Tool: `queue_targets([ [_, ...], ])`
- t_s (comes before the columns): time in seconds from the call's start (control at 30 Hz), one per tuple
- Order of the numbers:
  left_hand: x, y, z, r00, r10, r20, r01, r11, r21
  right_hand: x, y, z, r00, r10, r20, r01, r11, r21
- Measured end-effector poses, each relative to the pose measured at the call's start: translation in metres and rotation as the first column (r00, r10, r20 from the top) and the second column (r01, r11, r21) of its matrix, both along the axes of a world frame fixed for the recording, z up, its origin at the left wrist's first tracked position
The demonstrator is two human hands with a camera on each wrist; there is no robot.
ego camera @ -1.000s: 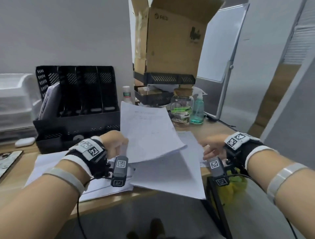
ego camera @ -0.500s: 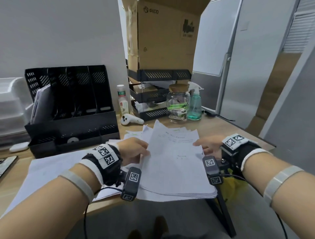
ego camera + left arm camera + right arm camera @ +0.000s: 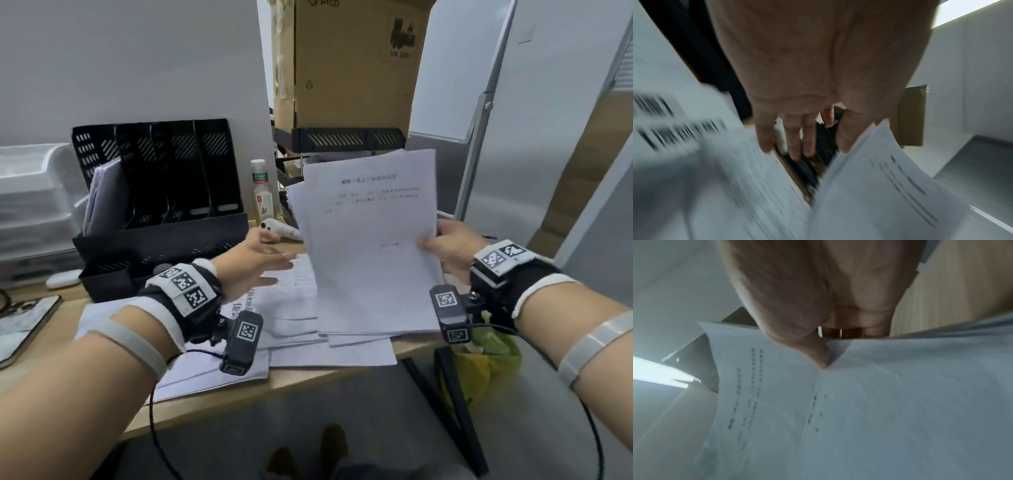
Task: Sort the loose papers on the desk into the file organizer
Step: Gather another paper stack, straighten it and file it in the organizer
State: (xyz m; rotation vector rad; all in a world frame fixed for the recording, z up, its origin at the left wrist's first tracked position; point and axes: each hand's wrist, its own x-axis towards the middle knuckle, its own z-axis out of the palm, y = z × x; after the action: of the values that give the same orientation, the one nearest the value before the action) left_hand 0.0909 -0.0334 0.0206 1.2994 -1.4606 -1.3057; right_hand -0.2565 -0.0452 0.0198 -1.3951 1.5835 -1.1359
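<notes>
Item: sheaf of papers (image 3: 370,246), raised on end above the desk's (image 3: 41,370) front edge, its lower edge on or just above the flat papers below.

Right hand (image 3: 448,251): pinched the sheaf at its right margin, thumb in front.

Left hand (image 3: 255,262): spread, fingers straight, just beside the sheaf's left edge, holding nothing.

Loose sheets (image 3: 212,370): lay flat along the front edge, unsorted.

File organizer (image 3: 161,205): stood at the back left of the desk; leftmost slot held papers, the others looked vacant.

Handling note: the sheaf would likely fan or sag from a one-sided pinch. Best to bring the left hand against the free edge, square the stack, then carry it upright to an empty slot.
</notes>
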Motion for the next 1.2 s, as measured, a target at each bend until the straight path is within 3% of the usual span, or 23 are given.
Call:
queue_targets([
  [0.1,0.042,-0.001,-0.004,0.922,0.164,0.352,-0.177,0.984,0.005,-0.009,-0.007,0.006,0.977,-0.033,-0.211,0.022,0.998,-0.056],
  [0.2,0.072,0.004,-0.015,0.850,0.166,0.499,-0.265,0.955,0.136,-0.006,-0.002,0.014,0.962,-0.040,-0.272,0.029,0.999,-0.043],
  [0.33,0.078,0.008,-0.023,0.907,0.204,0.369,-0.297,0.930,0.215,-0.009,-0.023,-0.002,0.963,-0.038,-0.267,0.029,0.999,-0.038],
  [0.5,0.079,0.004,-0.028,0.923,0.254,0.289,-0.326,0.916,0.236,0.003,-0.062,-0.029,0.998,-0.056,0.009,0.057,0.997,-0.058],
  [0.6,0.082,0.003,-0.035,0.970,0.139,0.198,-0.200,0.924,0.327,0.033,-0.052,-0.032,0.992,-0.024,0.125,0.022,1.000,0.014],
  [0.7,0.078,0.008,-0.038,0.979,-0.011,0.201,-0.052,0.950,0.307,0.058,-0.037,-0.043,0.970,0.041,0.238,-0.057,0.997,0.057],
  [0.8,0.070,0.015,-0.035,0.979,-0.092,0.182,0.039,0.961,0.273,0.067,-0.040,-0.056,0.982,0.113,0.150,-0.129,0.986,0.101],
  [0.87,0.068,0.016,-0.033,0.985,-0.063,0.162,0.021,0.969,0.248,0.065,-0.048,-0.060,0.990,0.110,0.088,-0.119,0.988,0.101],
  [1.03,0.080,0.005,-0.013,0.966,0.192,0.172,-0.202,0.978,0.043,0.039,-0.066,-0.046,0.985,-0.095,-0.147,0.108,0.991,0.084],
  [1.2,0.100,0.003,0.006,0.923,0.381,-0.055,-0.383,0.924,-0.013,0.018,-0.061,-0.024,0.940,-0.196,-0.279,0.211,0.977,0.024],
])
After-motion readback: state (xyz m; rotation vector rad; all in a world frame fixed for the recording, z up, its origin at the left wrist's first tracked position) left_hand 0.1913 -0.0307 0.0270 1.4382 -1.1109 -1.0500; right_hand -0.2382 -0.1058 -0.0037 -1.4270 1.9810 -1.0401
